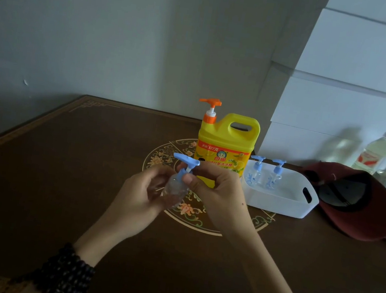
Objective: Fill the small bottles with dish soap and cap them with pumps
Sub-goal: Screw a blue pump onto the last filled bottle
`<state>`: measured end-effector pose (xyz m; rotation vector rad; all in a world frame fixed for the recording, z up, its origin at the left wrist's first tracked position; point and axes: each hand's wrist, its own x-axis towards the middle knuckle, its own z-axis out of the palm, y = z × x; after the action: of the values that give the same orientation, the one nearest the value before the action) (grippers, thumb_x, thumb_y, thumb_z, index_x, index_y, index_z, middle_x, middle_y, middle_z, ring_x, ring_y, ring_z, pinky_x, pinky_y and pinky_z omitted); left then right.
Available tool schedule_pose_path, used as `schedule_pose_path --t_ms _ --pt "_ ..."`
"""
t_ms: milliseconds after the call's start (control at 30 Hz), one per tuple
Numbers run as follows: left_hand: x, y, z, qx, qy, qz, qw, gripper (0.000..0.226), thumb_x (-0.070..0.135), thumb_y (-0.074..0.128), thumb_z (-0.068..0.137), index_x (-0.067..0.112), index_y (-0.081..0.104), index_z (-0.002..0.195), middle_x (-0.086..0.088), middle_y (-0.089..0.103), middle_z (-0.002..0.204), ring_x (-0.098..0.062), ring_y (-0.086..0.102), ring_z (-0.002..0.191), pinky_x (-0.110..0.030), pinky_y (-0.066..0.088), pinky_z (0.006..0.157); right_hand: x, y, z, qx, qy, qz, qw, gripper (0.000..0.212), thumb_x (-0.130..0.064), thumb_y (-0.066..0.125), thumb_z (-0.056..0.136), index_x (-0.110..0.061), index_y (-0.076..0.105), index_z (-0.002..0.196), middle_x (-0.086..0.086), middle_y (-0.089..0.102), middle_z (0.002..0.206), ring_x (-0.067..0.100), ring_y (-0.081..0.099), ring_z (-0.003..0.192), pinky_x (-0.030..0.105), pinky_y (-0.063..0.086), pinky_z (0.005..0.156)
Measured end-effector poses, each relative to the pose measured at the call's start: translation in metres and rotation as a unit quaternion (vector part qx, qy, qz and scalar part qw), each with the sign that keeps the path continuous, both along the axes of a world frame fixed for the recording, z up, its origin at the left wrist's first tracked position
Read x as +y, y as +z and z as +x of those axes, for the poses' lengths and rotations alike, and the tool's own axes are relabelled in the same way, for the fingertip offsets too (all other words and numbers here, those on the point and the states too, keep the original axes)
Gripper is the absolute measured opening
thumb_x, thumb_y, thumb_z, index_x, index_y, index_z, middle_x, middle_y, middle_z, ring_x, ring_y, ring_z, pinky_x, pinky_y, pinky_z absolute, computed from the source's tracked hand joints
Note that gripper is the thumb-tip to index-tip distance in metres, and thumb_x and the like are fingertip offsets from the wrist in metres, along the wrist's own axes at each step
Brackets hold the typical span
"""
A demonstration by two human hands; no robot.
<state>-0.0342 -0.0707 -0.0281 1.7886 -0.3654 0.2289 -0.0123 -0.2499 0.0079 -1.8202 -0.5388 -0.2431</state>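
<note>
Left hand (pixel 142 190) holds the small clear bottle (pixel 175 191) in a curled grip; right hand (pixel 217 197) pinches its blue pump (pixel 186 161).

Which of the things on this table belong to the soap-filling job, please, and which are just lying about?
Part of the job:
small clear bottle held by the left hand
blue pump pinched by the right hand
yellow dish soap jug
white tray holding two capped small bottles

Just lying about:
dark red cap
plastic bottles at the far right
</note>
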Motion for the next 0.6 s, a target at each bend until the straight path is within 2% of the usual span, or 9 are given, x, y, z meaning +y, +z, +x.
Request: schedule_pose_path --t_ms 100,167,267,333,467,500,567,600 --pt "-0.002 0.001 0.003 0.021 -0.033 -0.044 0.998 0.045 0.021 0.083 0.079 0.024 0.063 0.12 0.0 0.077 0.108 -0.018 0.075 0.1 -0.034 0.061 0.082 0.0 0.0 0.002 -0.012 -0.015 0.016 1.0 0.014 -0.014 0.071 0.087 -0.016 0.075 0.101 -0.004 0.076 0.092 0.005 0.069 0.088 0.017 0.054 0.07" --pt "-0.007 0.001 0.005 -0.001 0.004 -0.026 1.0 0.042 0.014 0.082 0.08 0.024 0.066 0.117 0.004 0.078 0.104 -0.013 0.076 0.096 -0.034 0.062 0.081 0.003 -0.002 0.004 -0.015 -0.049 0.025 0.998 0.015 -0.011 0.07 0.087 -0.017 0.076 0.099 -0.006 0.076 0.091 0.005 0.07 0.089 0.021 0.057 0.075" --pt "-0.019 0.001 0.005 -0.08 0.12 0.068 0.987 0.042 0.015 0.086 0.077 0.041 0.065 0.102 0.024 0.074 0.096 0.007 0.072 0.086 -0.014 0.057 0.071 0.012 -0.007 0.003 -0.005 -0.096 0.054 0.994 0.02 -0.006 0.069 0.086 -0.019 0.076 0.099 -0.008 0.077 0.091 0.002 0.071 0.088 0.025 0.059 0.078" --pt "-0.021 0.001 0.006 -0.088 0.141 0.086 0.982 0.041 0.019 0.087 0.075 0.044 0.063 0.097 0.029 0.071 0.096 0.01 0.07 0.085 -0.009 0.053 0.067 0.011 -0.007 0.004 0.011 -0.088 0.055 0.995 0.018 -0.006 0.069 0.087 -0.016 0.076 0.101 -0.004 0.077 0.092 0.005 0.071 0.09 0.026 0.058 0.079" --pt "-0.007 0.0 0.006 -0.01 -0.016 0.001 1.0 0.035 0.032 0.084 0.076 0.033 0.069 0.107 0.009 0.078 0.102 -0.009 0.075 0.094 -0.027 0.061 0.076 -0.003 -0.006 0.006 0.025 -0.032 0.043 0.998 0.015 -0.012 0.072 0.086 -0.014 0.074 0.1 -0.002 0.077 0.093 0.009 0.071 0.092 0.027 0.059 0.079" --pt "-0.008 -0.001 0.007 -0.018 -0.005 0.008 1.0 0.034 0.03 0.085 0.076 0.03 0.069 0.106 0.009 0.078 0.1 -0.009 0.076 0.092 -0.025 0.061 0.074 -0.003 -0.008 0.005 0.024 -0.043 0.05 0.998 0.016 -0.011 0.072 0.085 -0.016 0.075 0.1 -0.003 0.077 0.092 0.008 0.072 0.091 0.026 0.059 0.079" --pt "-0.016 -0.004 0.009 -0.075 0.105 0.088 0.988 0.029 0.023 0.087 0.076 0.022 0.068 0.099 0.011 0.077 0.088 0.0 0.074 0.082 -0.017 0.056 0.064 0.004 -0.013 0.005 0.025 -0.088 0.066 0.994 0.017 -0.008 0.071 0.085 -0.017 0.076 0.099 -0.005 0.077 0.089 0.004 0.072 0.087 0.024 0.058 0.077" --pt "-0.023 -0.005 0.008 -0.097 0.156 0.122 0.975 0.028 0.02 0.087 0.076 0.02 0.067 0.096 0.011 0.076 0.081 0.001 0.073 0.076 -0.019 0.055 0.059 0.009 -0.015 0.005 0.028 -0.11 0.073 0.991 0.017 -0.007 0.071 0.085 -0.017 0.076 0.098 -0.005 0.077 0.088 0.003 0.072 0.085 0.024 0.058 0.076"
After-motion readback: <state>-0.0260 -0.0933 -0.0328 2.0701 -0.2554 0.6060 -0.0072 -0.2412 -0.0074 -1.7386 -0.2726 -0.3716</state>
